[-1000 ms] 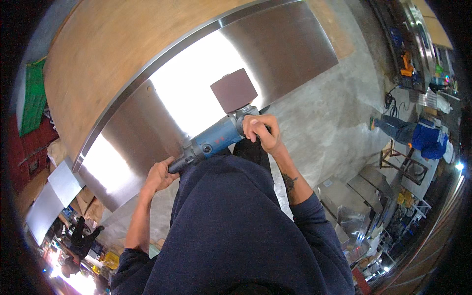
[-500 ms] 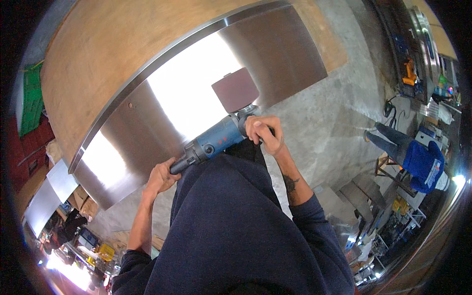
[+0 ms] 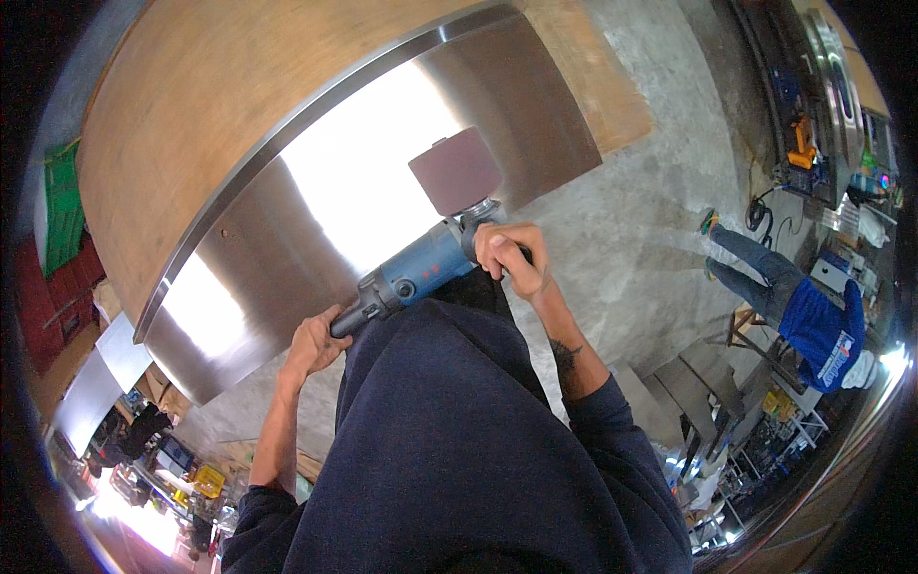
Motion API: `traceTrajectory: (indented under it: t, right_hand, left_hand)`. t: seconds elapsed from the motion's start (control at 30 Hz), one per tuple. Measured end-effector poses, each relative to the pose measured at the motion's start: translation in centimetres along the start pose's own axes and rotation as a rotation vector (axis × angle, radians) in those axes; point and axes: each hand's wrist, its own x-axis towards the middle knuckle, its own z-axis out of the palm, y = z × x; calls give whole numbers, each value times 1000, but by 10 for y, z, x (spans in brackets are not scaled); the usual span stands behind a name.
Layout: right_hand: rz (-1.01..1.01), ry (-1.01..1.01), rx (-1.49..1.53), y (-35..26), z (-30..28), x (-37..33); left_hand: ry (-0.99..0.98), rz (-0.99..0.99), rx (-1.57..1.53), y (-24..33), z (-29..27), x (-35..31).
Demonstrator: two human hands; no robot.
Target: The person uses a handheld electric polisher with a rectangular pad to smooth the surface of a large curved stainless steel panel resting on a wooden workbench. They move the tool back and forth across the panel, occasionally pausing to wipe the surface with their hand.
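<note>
A blue handheld drum sander (image 3: 418,274) lies slanted in front of me, its wide brown sanding drum (image 3: 457,172) over the brushed metal sheet (image 3: 258,249). Whether the drum touches the sheet, I cannot tell. My left hand (image 3: 316,342) is closed round the black rear handle. At the front, near the drum, my right hand (image 3: 513,256) wraps the black side handle. The sheet carries a raised bent edge (image 3: 335,91) along its far side and a small hole at its left part.
Beneath the sheet is a wooden board (image 3: 191,105). Grey concrete floor (image 3: 612,220) spreads to the right, where another person in a blue top (image 3: 824,330) stands. Stacked metal pieces (image 3: 693,387) lie at the lower right; a green crate (image 3: 62,206) sits far left.
The sheet's right end and the board have shifted slightly left in view. The drum sits about the same, both hands still on the sander. The other person's legs have moved apart.
</note>
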Motion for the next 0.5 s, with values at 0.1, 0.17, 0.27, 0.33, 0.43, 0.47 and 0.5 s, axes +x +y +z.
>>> traceTrajectory:
  t: [0.1,0.17,0.27,0.33,0.43,0.47,0.5]
  right_hand:
    - [4,1,4,-2,-21,3]
    - [9,-2,0,-4,-36,4]
    - [21,-8,13,-10,-50,4]
    - [5,-16,14,-12,-62,5]
    - [-5,2,2,-20,-79,9]
    - [-7,13,-4,-22,-84,11]
    - [-7,17,-3,-23,-89,11]
  left_hand:
    - [-3,-2,-22,19,4,7]
    - [-6,-6,-38,33,7,13]
    - [3,1,-20,48,9,14]
    - [37,37,8,56,13,18]
    - [4,39,13,76,14,26]
    - [6,38,13,81,16,29]
    - [9,38,14,85,17,32]
